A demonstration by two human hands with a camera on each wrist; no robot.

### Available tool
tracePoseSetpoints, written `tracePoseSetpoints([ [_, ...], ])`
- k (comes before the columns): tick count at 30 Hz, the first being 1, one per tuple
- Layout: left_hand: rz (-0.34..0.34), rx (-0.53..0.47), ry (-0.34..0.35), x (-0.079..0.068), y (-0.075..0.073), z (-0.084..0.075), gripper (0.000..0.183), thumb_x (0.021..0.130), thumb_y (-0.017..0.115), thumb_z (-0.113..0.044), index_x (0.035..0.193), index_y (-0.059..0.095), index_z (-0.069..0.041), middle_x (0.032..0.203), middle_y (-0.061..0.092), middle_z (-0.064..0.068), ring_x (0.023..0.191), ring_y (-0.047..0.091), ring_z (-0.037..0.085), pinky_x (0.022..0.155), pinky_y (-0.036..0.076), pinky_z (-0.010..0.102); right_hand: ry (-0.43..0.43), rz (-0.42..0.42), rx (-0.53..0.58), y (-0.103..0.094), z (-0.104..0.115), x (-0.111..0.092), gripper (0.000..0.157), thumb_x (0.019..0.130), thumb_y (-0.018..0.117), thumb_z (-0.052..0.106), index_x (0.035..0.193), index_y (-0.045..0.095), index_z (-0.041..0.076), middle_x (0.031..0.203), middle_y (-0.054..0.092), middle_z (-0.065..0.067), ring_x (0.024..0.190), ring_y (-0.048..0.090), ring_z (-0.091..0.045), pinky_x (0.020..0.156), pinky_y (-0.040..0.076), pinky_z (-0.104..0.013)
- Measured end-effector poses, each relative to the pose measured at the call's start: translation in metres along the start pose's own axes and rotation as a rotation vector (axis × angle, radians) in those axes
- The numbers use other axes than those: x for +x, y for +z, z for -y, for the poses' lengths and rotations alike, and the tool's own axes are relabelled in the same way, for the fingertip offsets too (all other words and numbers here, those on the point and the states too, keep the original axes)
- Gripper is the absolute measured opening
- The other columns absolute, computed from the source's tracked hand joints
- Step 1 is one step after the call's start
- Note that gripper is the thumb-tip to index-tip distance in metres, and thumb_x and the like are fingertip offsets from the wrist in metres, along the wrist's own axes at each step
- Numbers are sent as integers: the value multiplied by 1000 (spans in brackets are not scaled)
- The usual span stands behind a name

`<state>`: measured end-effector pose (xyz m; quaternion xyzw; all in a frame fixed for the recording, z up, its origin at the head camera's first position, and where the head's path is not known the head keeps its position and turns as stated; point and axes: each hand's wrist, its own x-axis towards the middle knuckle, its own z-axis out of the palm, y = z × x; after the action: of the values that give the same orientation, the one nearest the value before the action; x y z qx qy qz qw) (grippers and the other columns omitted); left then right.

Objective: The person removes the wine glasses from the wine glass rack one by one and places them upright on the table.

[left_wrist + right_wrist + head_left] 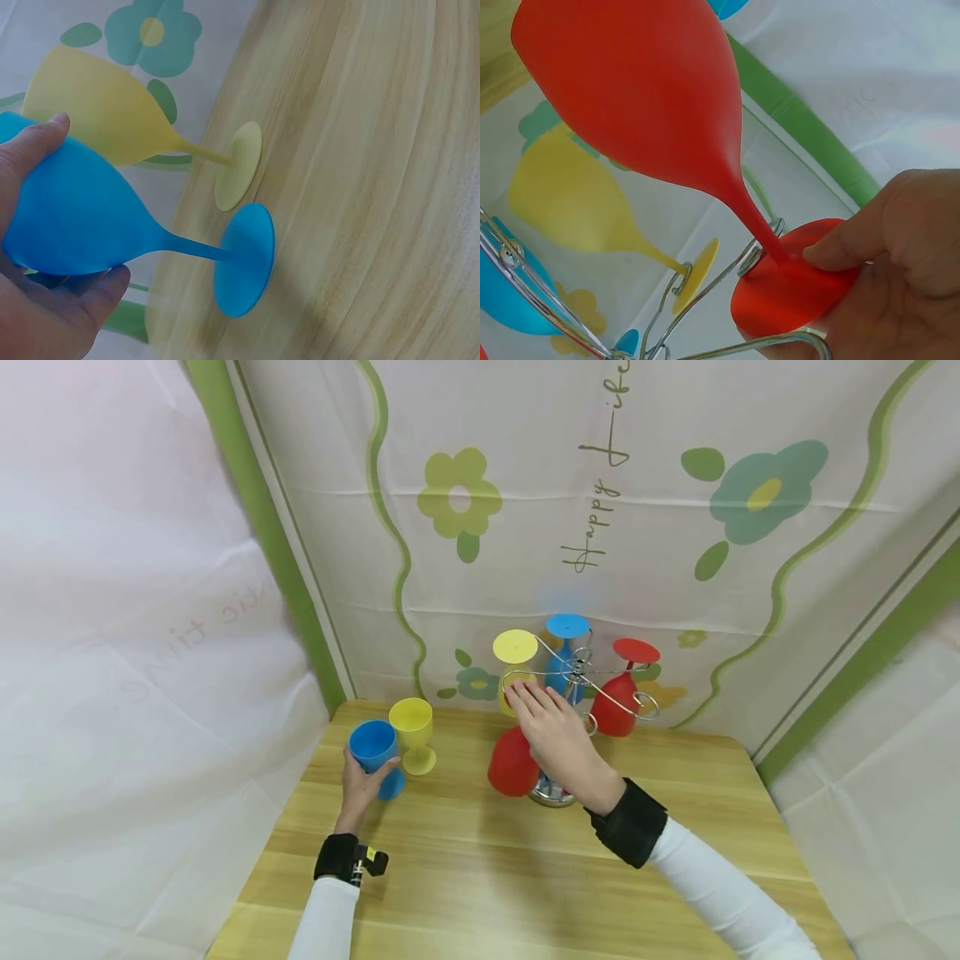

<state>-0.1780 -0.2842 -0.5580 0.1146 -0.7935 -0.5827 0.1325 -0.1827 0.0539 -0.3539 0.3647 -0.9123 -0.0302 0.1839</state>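
Observation:
My left hand [362,789] grips the bowl of a blue goblet [82,210], thumb on one side and fingers on the other. Beside it a yellow goblet [417,742] stands upright on the table. At the metal wire rack [705,285], my right hand [558,739] pinches the round foot of a red goblet [645,90] held upside down, thumb on the stem side. Its stem is by a wire loop of the rack; whether the rack bears it I cannot tell. A yellow goblet [515,647], a blue one [567,627] and another red one [615,706] hang bowl-down on the rack.
The wooden table [450,877] meets a patterned fabric wall [525,527] at the back, with white fabric on both sides. The rack's round metal base [553,799] stands on the tabletop. A curled wire arm [647,703] sticks out to the right.

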Motion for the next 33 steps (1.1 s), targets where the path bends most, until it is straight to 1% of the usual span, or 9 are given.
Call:
tracePoseSetpoints([
  [7, -2, -5, 20, 0, 0, 1, 97, 81, 77, -27, 147, 8, -9, 141, 30, 24, 125, 30, 37, 104, 25, 63, -36, -53, 36, 3, 7, -3, 74, 76, 77, 5, 140, 39, 1, 141, 43, -14, 130, 32, -28, 107, 32, -47],
  [11, 2, -14, 21, -1, 0, 2, 97, 81, 77, -28, 147, 9, -9, 141, 30, 24, 126, 30, 37, 104, 24, 64, -49, -105, 73, 6, 12, -7, 77, 73, 80, 5, 140, 40, 2, 141, 44, -13, 129, 33, -27, 106, 33, -47],
  [16, -7, -8, 14, -1, 0, 3, 97, 81, 77, -29, 147, 9, -10, 142, 30, 24, 126, 30, 37, 104, 24, 64, -97, -175, 91, 12, 19, -14, 80, 71, 81, 4, 140, 40, 2, 140, 44, -14, 129, 33, -27, 106, 33, -46],
  [19, -6, -9, 8, -1, 0, 2, 97, 81, 77, -29, 147, 9, -9, 142, 30, 24, 126, 29, 38, 104, 24, 64, -112, -163, 104, 16, 23, -19, 80, 71, 80, 3, 140, 40, 3, 140, 44, -13, 129, 33, -27, 106, 34, -46],
  [23, -7, -6, 0, -1, 0, 1, 97, 81, 77, -28, 147, 8, -10, 142, 29, 24, 126, 29, 38, 104, 24, 64, -108, -116, 171, 25, 25, -26, 77, 71, 80, 1, 139, 42, 4, 138, 47, -13, 127, 37, -27, 104, 37, -47],
  [27, -5, -7, 4, -1, 0, -1, 97, 81, 76, -27, 148, 8, -10, 142, 29, 23, 126, 29, 37, 104, 24, 63, -46, -84, 305, 42, 21, -35, 71, 73, 78, -2, 136, 45, 4, 133, 52, -13, 121, 44, -26, 98, 43, -46],
  [29, -3, -12, 11, -1, 1, -1, 97, 81, 76, -28, 148, 8, -11, 142, 29, 23, 126, 29, 37, 104, 24, 63, 25, -63, 402, 53, 16, -40, 63, 77, 72, -6, 134, 47, 3, 126, 57, -14, 112, 52, -24, 92, 49, -44],
  [30, 0, -18, 11, -4, 0, -6, 96, 82, 76, -26, 147, 8, -10, 142, 29, 24, 126, 29, 37, 104, 24, 63, 66, -48, 461, 59, 13, -42, 60, 80, 68, -8, 134, 47, 2, 121, 61, -14, 105, 56, -22, 88, 52, -43],
  [33, 1, -26, 15, -4, 0, -6, 95, 82, 76, -26, 147, 9, -10, 142, 29, 23, 126, 29, 37, 105, 24, 63, 203, -12, 646, 77, 3, -52, 53, 83, 53, -15, 133, 47, 1, 109, 65, -14, 85, 59, -16, 71, 55, -33],
])
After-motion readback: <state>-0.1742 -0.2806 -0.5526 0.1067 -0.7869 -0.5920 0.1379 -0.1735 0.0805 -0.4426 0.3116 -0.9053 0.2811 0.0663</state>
